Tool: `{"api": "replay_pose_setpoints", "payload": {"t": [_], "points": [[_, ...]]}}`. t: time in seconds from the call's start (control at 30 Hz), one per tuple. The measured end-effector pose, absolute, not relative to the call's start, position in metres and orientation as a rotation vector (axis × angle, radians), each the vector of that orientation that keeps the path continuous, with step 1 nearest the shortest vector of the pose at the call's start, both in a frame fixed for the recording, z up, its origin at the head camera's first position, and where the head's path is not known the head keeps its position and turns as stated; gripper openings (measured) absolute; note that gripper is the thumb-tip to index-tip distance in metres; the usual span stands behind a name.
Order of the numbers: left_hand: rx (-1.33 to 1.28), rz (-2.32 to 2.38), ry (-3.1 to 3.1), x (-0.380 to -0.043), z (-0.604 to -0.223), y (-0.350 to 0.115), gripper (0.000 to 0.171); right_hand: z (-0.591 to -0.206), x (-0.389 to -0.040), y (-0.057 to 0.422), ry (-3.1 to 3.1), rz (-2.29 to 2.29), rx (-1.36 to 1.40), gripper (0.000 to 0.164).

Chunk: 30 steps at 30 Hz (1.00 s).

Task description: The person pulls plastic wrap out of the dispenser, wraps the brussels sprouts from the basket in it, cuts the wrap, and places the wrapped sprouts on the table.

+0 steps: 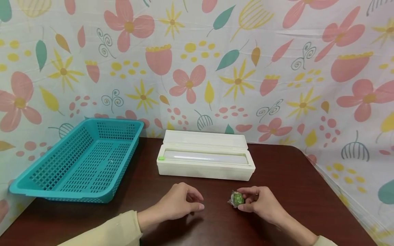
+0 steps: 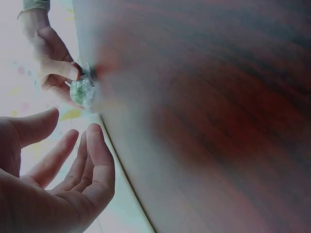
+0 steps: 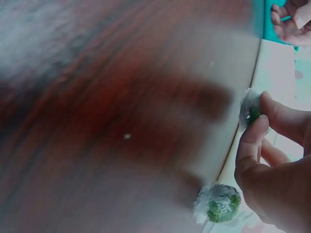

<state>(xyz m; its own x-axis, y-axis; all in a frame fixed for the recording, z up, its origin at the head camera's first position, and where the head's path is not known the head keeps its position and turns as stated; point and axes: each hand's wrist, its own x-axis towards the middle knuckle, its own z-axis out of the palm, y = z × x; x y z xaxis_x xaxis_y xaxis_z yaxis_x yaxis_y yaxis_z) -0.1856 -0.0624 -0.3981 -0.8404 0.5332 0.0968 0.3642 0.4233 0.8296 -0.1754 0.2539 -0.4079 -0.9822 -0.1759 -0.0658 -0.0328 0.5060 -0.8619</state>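
A small green lump wrapped in clear plastic film (image 1: 237, 199) is pinched between the thumb and fingertips of my right hand (image 1: 264, 205), low over the table. In the right wrist view a second film-wrapped green lump (image 3: 218, 204) shows below that hand; it cannot be made out in the head view, and I cannot tell what it rests on. My left hand (image 1: 178, 202) hovers over the table with fingers relaxed and nothing in them. Behind the hands stands a white cling film box (image 1: 204, 172), its lid (image 1: 204, 138) raised and a film roll (image 1: 203, 156) inside.
A teal plastic basket (image 1: 92, 164) with slotted walls stands on the left of the dark brown table (image 1: 283, 171). On the box's left end sits a green slider (image 1: 161, 158). A flower-patterned cloth (image 1: 197, 51) hangs behind the table and along its right side.
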Motion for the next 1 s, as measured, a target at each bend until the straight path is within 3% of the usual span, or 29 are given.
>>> {"api": "replay_pose_setpoints", "payload": {"t": [1.0], "points": [[0.768,1.358,2.507,-0.1805,-0.4005,-0.0626,0.007,-0.4082,-0.1704,0.2579,2.641,-1.486,-0.186,0.055]]}}
